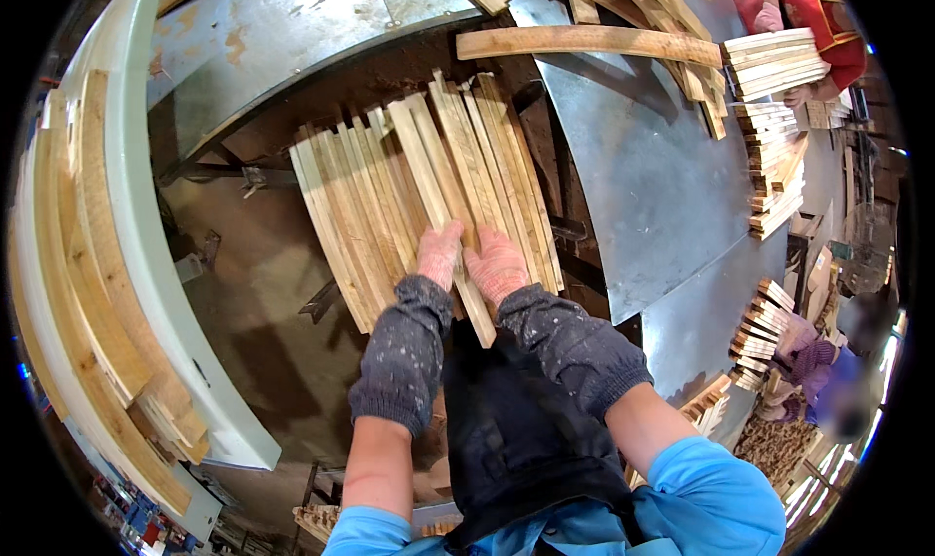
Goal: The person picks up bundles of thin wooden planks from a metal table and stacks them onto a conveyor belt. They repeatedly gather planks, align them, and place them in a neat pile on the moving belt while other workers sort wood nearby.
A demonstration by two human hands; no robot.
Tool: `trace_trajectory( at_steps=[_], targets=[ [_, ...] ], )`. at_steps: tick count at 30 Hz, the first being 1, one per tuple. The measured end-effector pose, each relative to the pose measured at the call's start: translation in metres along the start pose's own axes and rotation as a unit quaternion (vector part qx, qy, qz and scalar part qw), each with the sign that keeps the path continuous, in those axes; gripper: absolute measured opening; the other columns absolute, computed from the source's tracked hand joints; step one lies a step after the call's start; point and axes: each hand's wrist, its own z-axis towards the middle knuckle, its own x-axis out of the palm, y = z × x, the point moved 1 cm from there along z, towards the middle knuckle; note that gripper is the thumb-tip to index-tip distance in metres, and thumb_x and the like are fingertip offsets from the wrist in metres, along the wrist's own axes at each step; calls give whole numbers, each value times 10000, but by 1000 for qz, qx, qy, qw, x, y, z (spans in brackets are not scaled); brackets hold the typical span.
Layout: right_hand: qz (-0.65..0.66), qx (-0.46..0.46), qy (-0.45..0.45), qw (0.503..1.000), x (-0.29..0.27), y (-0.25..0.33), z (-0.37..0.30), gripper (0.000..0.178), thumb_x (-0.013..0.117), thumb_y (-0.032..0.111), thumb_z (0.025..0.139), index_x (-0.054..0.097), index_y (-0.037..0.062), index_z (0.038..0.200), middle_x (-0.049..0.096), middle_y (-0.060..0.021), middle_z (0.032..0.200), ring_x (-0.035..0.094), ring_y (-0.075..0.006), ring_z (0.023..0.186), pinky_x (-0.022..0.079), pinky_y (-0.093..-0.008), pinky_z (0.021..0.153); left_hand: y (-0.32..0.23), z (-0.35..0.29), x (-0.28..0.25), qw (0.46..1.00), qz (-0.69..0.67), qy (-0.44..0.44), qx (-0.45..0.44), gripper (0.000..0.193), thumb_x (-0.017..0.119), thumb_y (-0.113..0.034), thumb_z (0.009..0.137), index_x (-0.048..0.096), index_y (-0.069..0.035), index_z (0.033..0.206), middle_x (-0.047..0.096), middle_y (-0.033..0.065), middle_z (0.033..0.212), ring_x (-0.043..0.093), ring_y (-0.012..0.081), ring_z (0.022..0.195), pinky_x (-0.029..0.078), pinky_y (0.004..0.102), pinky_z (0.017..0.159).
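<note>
In front of me a row of long wooden strips [365, 201] lies side by side across a dark metal frame. One wooden strip [474, 311] sticks out from the row toward my body, its near end between my forearms. My left hand [440, 254], in a pinkish glove, closes on this strip from its left side. My right hand [498, 267], gloved alike, is closed against the same strip's right side, thumb toward the left hand. Some fingertips of both hands are hidden. Dark, speckled sleeve covers reach from my wrists up the forearms.
A metal-topped table [633, 166] stands to the right, with loose boards [584, 42] and stacked strips [774, 162]. More boards [107, 254] lie on a pale machine [219, 400] at left. A person in red [813, 11] handles strips at far right; another person [828, 381] is below.
</note>
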Motion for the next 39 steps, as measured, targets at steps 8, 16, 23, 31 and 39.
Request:
trace_trajectory(
  at_steps=[8, 16, 23, 31, 39],
  targets=[
    [131, 54, 151, 978, -13, -63, -114, 477, 670, 341, 965, 667, 85, 1368, 742, -210, 1061, 714, -410, 1064, 564, -475, 941, -19, 7, 34, 993, 51, 97, -50, 551, 742, -331, 987, 610, 9, 1401, 719, 129, 1183, 668, 250, 1050, 531, 406, 912],
    [233, 101, 222, 941, -20, -80, -178, 526, 668, 318, 1021, 630, -4, 1435, 736, -214, 1300, 691, -358, 1227, 526, -395, 1067, -4, 14, -8, 983, 7, 65, -172, 595, 776, -404, 949, 634, 18, 1344, 673, 131, 1183, 640, 274, 1010, 540, 435, 812],
    [305, 56, 102, 945, -59, -48, -198, 780, 779, 315, 930, 485, 15, 1587, 651, -215, 1467, 642, -399, 1325, 503, -407, 1128, -56, -95, 5, 984, -81, 124, -101, 416, 721, -451, 1021, 648, -110, 1248, 673, 58, 976, 672, 212, 927, 575, 411, 816],
    [588, 81, 132, 794, -118, -80, -289, 545, 676, 94, 918, 616, -2, 1450, 746, -85, 1205, 688, -184, 1093, 520, -324, 1032, -91, -242, 61, 943, -93, 304, -96, 229, 635, -271, 1068, 629, -75, 1186, 704, 45, 1059, 720, 200, 954, 635, 402, 855],
    [786, -13, -22, 618, -96, -147, -472, 447, 664, 184, 1019, 644, -18, 1417, 741, -53, 1216, 677, -138, 1108, 522, -326, 1038, -21, -378, 126, 881, 57, 466, -62, 214, 665, -233, 1075, 662, -58, 1198, 732, 41, 1007, 722, 158, 863, 610, 327, 764]
  ],
)
